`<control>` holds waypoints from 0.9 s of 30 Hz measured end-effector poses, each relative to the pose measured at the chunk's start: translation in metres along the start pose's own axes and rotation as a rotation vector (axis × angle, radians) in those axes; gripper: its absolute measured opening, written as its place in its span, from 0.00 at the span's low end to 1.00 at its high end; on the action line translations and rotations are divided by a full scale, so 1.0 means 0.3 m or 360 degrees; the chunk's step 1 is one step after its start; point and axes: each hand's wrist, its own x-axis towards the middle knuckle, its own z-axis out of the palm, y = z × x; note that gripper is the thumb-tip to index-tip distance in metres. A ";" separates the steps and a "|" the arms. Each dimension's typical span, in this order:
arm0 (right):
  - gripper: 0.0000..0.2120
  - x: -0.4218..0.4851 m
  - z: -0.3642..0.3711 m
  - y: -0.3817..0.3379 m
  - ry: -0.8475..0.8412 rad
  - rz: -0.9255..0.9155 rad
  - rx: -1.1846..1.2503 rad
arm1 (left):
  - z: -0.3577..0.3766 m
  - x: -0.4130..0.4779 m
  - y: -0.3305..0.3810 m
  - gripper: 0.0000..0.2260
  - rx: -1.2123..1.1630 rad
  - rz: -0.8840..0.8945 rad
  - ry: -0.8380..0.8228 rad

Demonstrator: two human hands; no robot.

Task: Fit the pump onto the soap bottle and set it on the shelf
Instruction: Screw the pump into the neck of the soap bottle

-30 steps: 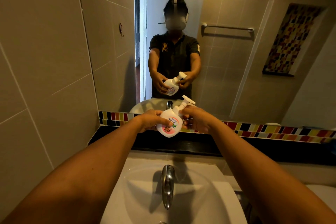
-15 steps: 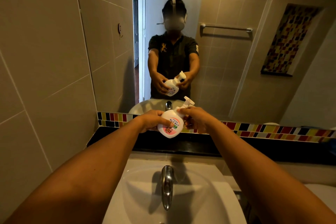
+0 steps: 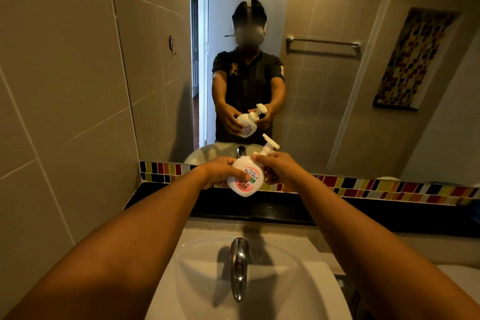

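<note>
I hold a white soap bottle (image 3: 245, 178) with a pink and green label in the air above the black shelf (image 3: 259, 206), tilted with its top to the right. My left hand (image 3: 220, 171) grips the bottle's body from the left. A white pump (image 3: 268, 148) sits on the bottle's neck, and my right hand (image 3: 278, 167) closes its fingers around the pump's collar. The neck joint is hidden by my fingers.
A white sink (image 3: 322, 283) with a chrome tap (image 3: 239, 267) lies below my arms. A mirror (image 3: 337, 86) above the coloured tile strip (image 3: 376, 188) reflects a person holding the bottle. Tiled wall stands at the left.
The bottle has stayed at about the same spot above the shelf. My right hand has shifted slightly on the pump's collar, and the pump head has turned a little.
</note>
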 end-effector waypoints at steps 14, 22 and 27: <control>0.25 0.011 -0.020 0.011 -0.0084 0.0056 -0.0040 | 0.005 -0.002 0.008 0.17 0.0054 0.0001 -0.0001; 0.17 0.001 -0.055 0.004 -0.0218 0.0079 0.0084 | -0.008 -0.012 0.017 0.17 0.0004 -0.0021 -0.0010; 0.23 0.003 -0.034 0.006 -0.0068 0.0026 -0.0074 | 0.024 -0.006 0.024 0.17 0.0036 -0.0002 0.0012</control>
